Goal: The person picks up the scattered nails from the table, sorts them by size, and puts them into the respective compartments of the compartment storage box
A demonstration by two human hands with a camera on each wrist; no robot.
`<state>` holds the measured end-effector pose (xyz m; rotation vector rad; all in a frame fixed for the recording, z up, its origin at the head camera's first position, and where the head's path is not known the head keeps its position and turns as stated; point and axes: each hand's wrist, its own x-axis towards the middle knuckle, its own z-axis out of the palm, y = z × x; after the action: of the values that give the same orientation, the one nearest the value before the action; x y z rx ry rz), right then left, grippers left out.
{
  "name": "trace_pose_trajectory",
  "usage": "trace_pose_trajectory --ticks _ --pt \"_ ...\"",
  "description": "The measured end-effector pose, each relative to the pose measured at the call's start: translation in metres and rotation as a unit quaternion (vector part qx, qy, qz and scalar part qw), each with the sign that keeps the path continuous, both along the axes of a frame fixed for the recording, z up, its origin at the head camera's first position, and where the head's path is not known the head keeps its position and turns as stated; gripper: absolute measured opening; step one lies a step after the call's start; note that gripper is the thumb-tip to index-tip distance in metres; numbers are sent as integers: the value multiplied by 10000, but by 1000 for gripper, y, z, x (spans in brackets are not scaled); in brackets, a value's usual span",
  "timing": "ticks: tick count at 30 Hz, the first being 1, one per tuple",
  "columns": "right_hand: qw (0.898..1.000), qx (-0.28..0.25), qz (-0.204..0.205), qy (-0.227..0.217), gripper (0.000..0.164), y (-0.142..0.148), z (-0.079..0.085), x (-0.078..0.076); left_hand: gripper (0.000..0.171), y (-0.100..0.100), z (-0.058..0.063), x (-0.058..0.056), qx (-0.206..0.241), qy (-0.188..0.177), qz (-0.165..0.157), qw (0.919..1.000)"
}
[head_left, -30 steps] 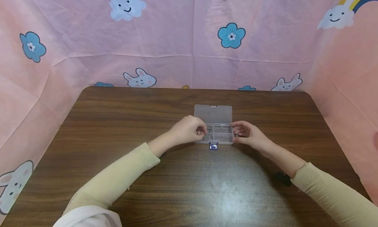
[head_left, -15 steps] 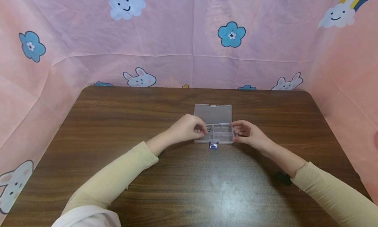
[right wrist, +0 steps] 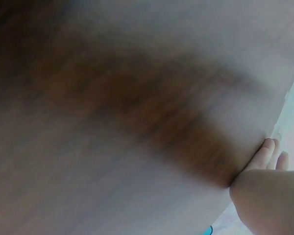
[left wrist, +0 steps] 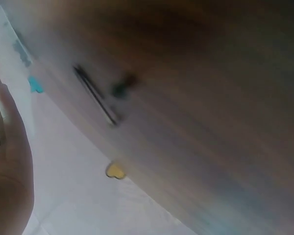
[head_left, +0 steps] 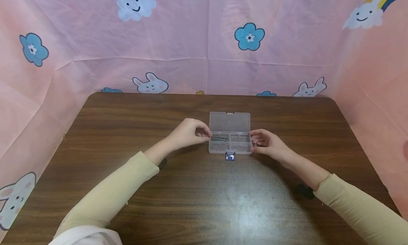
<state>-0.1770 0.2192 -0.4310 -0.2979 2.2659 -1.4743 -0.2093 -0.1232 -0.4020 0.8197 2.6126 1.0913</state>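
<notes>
In the head view a clear plastic compartment box (head_left: 240, 147) stands with its lid (head_left: 229, 121) tipped back. Several long thin metal pieces (head_left: 219, 138), like screws or nails, lie in its back left compartment. My left hand (head_left: 191, 132) is at the box's left wall, thumb and fingertips close together, with nothing visible held between them. At the box's right end my right hand (head_left: 269, 145) holds the side, index finger near the back and thumb near the front. In the right wrist view only part of that hand (right wrist: 264, 183) shows.
A blue latch (head_left: 230, 156) hangs at the box's front. Beyond the wooden table (head_left: 204, 195) hangs a pink printed cloth (head_left: 178, 43). The left wrist view shows a thin rod-like thing (left wrist: 95, 95) and a small dark green thing (left wrist: 122, 88), both blurred.
My left hand has drawn back to the left from over the box, uncovering the long thin metal pieces in the back left compartment. My right hand has stayed at the box's right side.
</notes>
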Motion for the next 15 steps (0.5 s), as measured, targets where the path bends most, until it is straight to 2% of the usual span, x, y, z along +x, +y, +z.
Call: trace_pose_trajectory --ticks 4,15 --pt "10000 -42 -8 -24 58 0 0 2 8 -11 -3 -1 -100 -19 112 9999" --pt "10000 -39 16 13 57 0 0 1 8 -42 -3 0 -286 37 152 9995"
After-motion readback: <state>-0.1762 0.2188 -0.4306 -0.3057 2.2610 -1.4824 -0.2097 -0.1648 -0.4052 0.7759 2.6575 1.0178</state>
